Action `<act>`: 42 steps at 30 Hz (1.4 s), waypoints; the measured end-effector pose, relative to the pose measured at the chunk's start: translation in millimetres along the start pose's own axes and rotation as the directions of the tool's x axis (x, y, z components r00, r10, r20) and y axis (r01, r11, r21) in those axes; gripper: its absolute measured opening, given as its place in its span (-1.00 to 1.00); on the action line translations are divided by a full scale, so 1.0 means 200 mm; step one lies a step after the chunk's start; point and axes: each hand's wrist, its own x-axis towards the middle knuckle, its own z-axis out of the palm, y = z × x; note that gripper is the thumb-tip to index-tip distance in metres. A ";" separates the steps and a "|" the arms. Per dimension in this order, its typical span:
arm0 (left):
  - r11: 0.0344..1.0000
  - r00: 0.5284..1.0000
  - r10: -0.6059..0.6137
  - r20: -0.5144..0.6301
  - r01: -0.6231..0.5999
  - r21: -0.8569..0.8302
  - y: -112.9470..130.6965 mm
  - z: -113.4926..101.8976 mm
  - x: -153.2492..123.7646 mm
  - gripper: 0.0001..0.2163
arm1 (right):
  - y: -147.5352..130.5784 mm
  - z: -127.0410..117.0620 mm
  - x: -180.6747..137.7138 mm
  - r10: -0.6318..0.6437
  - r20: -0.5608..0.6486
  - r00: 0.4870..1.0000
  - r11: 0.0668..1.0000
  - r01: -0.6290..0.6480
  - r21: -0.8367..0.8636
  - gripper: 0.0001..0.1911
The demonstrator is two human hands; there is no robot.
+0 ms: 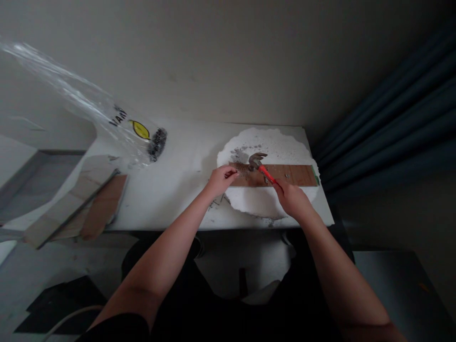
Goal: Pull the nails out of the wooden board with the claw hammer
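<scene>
My right hand (292, 198) is wrapped round the red handle of a claw hammer (266, 174). The hammer's dark metal head hangs over a flat brown strip (297, 175), possibly tile or board, with a green mark at its right end. At the strip's left end my left hand (221, 181) has its fingertips pinched together; whatever they hold is too small to make out. Dark crumbs and small chips (242, 172) lie on the strip between hand and hammer head. Under the strip is a round, rough-edged white sheet (256, 202) speckled with grey bits.
The white table (185, 190) stands against a wall. On its left lie brown and grey flat pieces (105, 206), with a clear plastic bag (121, 126) behind them. Thin dark slivers (219, 202) lie beside my left wrist. A dark curtain (392, 114) hangs at the right.
</scene>
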 end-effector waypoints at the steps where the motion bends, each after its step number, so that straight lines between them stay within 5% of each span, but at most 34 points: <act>1: 1.000 1.000 0.001 0.001 -0.001 0.009 0.00 0.00 0.00 -0.83 | 0.00 0.00 0.00 -0.001 0.001 1.000 1.000 0.001 0.002 -0.49; 17: 0.999 0.998 0.039 -0.041 -0.039 0.001 0.05 0.00 -0.01 -0.91 | 0.00 0.00 0.00 -0.009 -0.010 1.000 0.999 0.010 0.035 -0.50; 20: 0.989 1.000 0.024 -0.004 -0.023 0.145 0.06 -0.03 -0.01 -0.96 | 0.00 0.00 0.00 -0.001 0.004 1.000 1.000 0.001 0.022 -0.50; 25: 0.812 0.992 0.031 0.124 -0.097 0.575 0.08 -0.12 -0.01 -0.94 | 0.00 0.00 0.00 0.004 0.001 1.000 0.999 -0.004 0.040 -0.50; 31: 0.608 0.973 0.081 0.214 -0.219 0.764 0.09 -0.15 -0.04 -0.69 | 0.00 0.00 0.00 -0.009 -0.005 1.000 0.999 0.009 0.053 -0.50; 35: 0.708 0.991 0.069 0.117 -0.132 0.694 0.09 -0.14 -0.03 -0.72 | 0.00 0.00 0.00 -0.003 -0.003 1.000 0.999 0.003 0.038 -0.52; 39: 0.919 0.997 0.068 -0.026 -0.052 0.390 0.08 -0.11 -0.01 -0.83 | 0.00 0.00 0.00 -0.004 -0.008 1.000 1.000 0.004 0.019 -0.52; 42: 0.982 0.997 0.058 -0.048 -0.048 0.182 0.08 -0.07 -0.01 -0.92 | 0.00 0.00 0.00 -0.009 -0.005 1.000 1.000 0.009 0.025 -0.51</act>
